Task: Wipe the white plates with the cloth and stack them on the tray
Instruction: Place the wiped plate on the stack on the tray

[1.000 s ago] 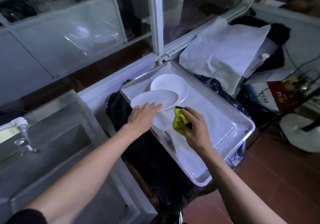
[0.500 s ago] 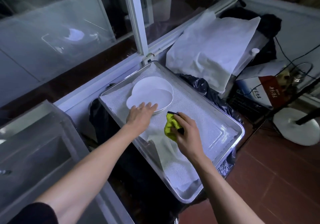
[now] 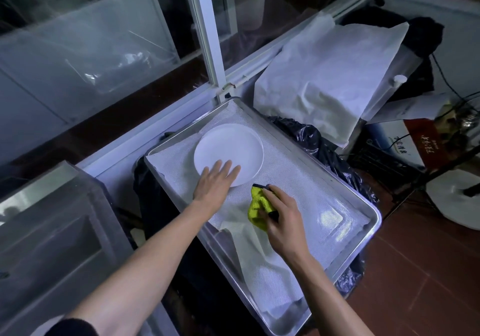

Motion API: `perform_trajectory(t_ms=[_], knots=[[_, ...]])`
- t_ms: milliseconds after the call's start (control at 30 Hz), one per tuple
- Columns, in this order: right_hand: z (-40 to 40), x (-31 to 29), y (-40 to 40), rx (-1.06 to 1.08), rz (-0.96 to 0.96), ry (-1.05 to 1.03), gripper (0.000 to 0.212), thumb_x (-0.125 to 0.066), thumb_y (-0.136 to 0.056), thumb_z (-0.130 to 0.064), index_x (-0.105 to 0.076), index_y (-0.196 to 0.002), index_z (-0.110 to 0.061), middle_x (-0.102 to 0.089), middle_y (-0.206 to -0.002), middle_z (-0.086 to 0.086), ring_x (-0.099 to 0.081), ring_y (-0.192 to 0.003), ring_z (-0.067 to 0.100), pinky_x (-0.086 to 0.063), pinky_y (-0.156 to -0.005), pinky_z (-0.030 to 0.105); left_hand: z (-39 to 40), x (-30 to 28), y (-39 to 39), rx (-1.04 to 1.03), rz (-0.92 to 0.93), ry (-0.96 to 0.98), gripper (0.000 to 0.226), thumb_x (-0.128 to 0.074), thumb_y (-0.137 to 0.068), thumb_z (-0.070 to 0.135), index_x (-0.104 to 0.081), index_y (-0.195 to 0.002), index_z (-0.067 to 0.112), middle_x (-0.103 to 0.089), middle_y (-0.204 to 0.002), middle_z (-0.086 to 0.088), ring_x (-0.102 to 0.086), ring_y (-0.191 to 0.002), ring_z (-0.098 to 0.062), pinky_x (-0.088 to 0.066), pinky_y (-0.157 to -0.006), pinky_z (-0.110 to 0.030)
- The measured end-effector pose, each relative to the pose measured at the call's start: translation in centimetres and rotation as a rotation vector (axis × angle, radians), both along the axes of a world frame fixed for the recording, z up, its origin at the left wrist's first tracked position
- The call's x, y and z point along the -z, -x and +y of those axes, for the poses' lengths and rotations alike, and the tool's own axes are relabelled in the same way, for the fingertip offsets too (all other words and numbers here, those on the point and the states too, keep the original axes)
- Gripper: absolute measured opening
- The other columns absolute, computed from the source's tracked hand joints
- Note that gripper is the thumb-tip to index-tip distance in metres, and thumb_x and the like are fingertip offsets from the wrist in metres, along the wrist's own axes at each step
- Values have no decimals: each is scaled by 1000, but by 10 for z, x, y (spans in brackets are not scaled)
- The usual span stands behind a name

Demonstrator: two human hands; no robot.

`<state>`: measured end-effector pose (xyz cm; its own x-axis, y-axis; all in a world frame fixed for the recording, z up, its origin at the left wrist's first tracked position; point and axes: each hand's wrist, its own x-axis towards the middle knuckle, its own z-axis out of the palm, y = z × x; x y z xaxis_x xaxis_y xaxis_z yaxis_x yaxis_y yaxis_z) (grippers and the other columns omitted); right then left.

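Plates (image 3: 228, 148), round and glossy, under flat left fingers (image 3: 223, 167); right fingers (image 3: 272, 193) clutch nubby cloth (image 3: 255, 206).

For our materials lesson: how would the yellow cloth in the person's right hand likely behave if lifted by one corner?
The yellow cloth sits bunched and folded in the right hand, so it is probably floppy and would droop. It looks thin, so likely light. Its fuzzy surface suggests it would not slip easily.

White plate (image 3: 231, 146) is sitting on silver tray (image 3: 374, 221) lined with white mesh-textured sheet (image 3: 306, 180). Beside the plate, cloth (image 3: 257, 206) is showing yellow-green with a black edge. Under the tray, black plastic bag (image 3: 311, 138) is gleaming.
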<state>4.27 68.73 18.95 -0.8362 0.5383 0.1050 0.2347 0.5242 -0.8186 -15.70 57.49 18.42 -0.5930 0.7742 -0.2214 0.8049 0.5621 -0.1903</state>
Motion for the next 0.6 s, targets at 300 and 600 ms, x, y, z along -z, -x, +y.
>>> perform_trajectory(t_ms=[300,600], knots=[[-3,5,0,-26,-24,13,43,-71,-92,-19,-63,-135,-17,-52,-146,-4,-46,-128,22,-35,-105,30,9,20,15,-55,-45,72,95,-54,-100,37,20,-158,25,21,-167,-7,17,-154,-33,-2,-123,-57],[-1,-3,2,-37,5,-64,38,-70,-91,-15,-66,-128,-20,-55,-138,-11,-48,-121,19,-36,-100,26,-18,-7,-9,-65,-40,-147,52,-46,-100,37,-40,-148,17,-41,-151,-8,-24,-148,-32,-22,-118,-53]])
